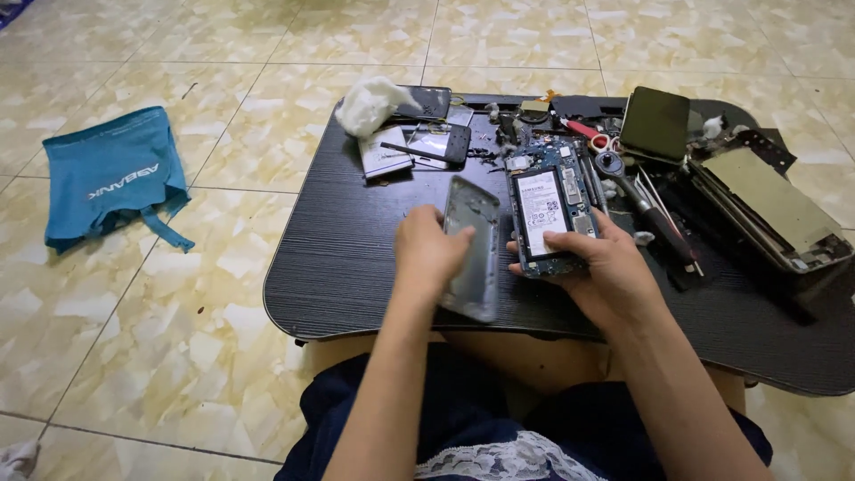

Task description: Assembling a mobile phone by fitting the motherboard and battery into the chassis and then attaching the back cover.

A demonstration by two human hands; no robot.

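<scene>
left hand [430,252] pinches grey back cover [472,249] by its left edge, long axis running away from the body, just left of the opened phone [548,214] (battery up) clamped in right hand [606,267], both over the black table [356,267].

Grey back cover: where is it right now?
In the head view the grey back cover is in the left hand, tilted over the black table, just left of the opened phone that the right hand holds.

Home floor, tiles [223,116], low table [356,258]
</scene>
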